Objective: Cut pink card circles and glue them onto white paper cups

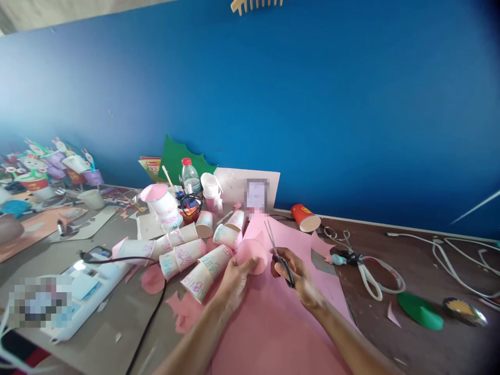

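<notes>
My left hand (239, 278) is closed on a round piece of pink paper (250, 252), with the thumb lying on its face. Fingers of my right hand (295, 276) are wrapped round the dark handles of a pair of scissors (272, 240). The scissor blades point up and away, just right of the pink piece; I cannot tell whether they touch it. Under both hands spreads a large pink sheet (281, 328). Decorated paper cups (207, 271) lie on their sides to the left of my left hand, beside torn pink scraps (185, 311).
A plastic bottle (190, 174) with a red cap stands near the blue wall (312, 104). A red cup (305, 217) lies on its side behind the sheet. Coiled white cables (375, 281) and a green disc (420, 311) are on the right. A black cable (150, 317) crosses the left side.
</notes>
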Action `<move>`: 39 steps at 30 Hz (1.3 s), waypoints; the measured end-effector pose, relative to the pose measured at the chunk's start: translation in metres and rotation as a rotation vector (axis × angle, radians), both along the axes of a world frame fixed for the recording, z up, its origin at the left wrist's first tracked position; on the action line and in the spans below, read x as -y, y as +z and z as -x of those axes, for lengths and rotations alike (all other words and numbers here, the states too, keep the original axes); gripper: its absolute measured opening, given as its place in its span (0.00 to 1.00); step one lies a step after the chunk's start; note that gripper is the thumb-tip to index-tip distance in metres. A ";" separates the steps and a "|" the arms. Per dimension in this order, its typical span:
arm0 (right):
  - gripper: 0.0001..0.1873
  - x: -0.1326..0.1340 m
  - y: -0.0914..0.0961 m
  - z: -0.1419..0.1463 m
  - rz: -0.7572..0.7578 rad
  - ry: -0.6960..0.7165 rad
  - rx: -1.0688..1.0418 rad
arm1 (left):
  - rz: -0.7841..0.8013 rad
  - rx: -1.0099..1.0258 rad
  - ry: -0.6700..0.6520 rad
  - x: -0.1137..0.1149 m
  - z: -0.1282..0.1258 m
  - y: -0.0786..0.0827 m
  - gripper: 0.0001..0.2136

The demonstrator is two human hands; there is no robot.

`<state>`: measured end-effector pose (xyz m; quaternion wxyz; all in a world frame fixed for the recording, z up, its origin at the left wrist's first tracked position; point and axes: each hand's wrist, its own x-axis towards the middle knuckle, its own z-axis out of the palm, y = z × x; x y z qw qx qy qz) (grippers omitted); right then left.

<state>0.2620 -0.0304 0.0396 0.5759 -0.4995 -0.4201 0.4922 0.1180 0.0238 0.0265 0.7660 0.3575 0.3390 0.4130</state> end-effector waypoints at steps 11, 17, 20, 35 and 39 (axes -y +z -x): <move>0.18 0.003 0.001 0.004 0.045 0.121 0.082 | -0.042 -0.165 0.120 -0.006 0.003 -0.010 0.19; 0.18 0.004 -0.002 0.005 0.053 0.143 0.130 | -0.063 -0.194 0.129 -0.005 0.004 -0.010 0.19; 0.19 0.003 -0.002 0.006 0.070 0.131 0.109 | -0.055 -0.192 0.130 -0.005 0.004 -0.009 0.18; 0.21 0.004 0.005 0.011 0.129 0.113 0.060 | -0.088 -0.252 0.138 -0.005 0.005 -0.005 0.16; 0.23 0.004 0.007 0.010 0.143 0.112 0.068 | -0.111 -0.259 0.121 -0.004 0.006 -0.002 0.15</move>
